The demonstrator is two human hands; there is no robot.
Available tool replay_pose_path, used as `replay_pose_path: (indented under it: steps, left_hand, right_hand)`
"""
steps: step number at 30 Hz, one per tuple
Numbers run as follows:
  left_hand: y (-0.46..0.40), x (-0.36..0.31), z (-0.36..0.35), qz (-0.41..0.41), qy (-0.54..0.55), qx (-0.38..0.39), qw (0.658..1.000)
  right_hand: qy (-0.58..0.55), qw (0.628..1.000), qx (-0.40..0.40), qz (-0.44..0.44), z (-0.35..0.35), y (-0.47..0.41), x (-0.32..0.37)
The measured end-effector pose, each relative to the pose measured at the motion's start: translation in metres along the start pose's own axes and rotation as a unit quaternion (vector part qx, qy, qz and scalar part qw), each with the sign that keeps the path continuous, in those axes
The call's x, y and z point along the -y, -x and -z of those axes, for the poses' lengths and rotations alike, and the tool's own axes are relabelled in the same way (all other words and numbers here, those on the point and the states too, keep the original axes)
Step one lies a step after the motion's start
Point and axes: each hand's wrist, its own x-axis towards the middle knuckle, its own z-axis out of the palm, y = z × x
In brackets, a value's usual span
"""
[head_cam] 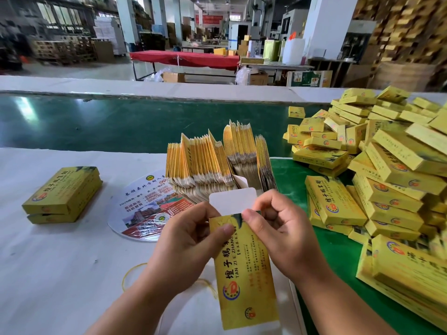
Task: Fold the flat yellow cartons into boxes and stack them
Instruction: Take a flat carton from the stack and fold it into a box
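Carton (pixel 244 269) in hand, nearest the camera, held upright over the near edge of the white sheet (pixel 48 262). Left hand (pixel 191 235) pinches its upper left edge, thumb on the printed face, fingers curled behind. Right hand (pixel 273 223) pinches the upper right corner, thumb and forefinger closed on the card just below the white flap (pixel 232 201), which stands open at the far end. Whether the body is yet squared up or is flat cannot be told from this angle.

Handling judgement: thin printed card, very light, glossy and so likely slippery under dry fingers. It should flex readily along its creases but will dent or kink if squeezed across a panel. Best hold appears to be at the long edges near the open end, leaving the flap free to tuck.

A yellow rubber band (pixel 135 269) lies on the sheet just left of the carton. Beyond the hands, a round printed fan (pixel 145 209) lies flat. Two finished boxes (pixel 63 194) sit stacked at far left. Behind the flap, the flat stock (pixel 217 160) stands on edge in fanned bundles. At right, on the green mat (pixel 336 250), a large loose heap (pixel 387 170) of folded boxes spreads from near to far, not neatly stacked. The green belt (pixel 121 122) runs across behind.
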Motion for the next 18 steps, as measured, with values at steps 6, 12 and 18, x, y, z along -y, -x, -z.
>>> replay_pose_path:
  steps: [6,12,18]
  left_hand:
    - [-0.003,-0.006,0.004,0.043,0.090,-0.041,0.994]
    - [-0.004,-0.004,0.010,0.077,0.101,0.018,0.992]
    - [-0.003,-0.007,0.005,0.049,0.051,-0.011,0.997]
  right_hand:
    - [-0.095,0.987,0.055,-0.120,0.009,-0.003,-0.005]
    - [-0.152,0.976,0.088,-0.127,0.012,-0.004,-0.003]
    - [-0.048,0.988,0.061,-0.131,0.010,-0.003,-0.008]
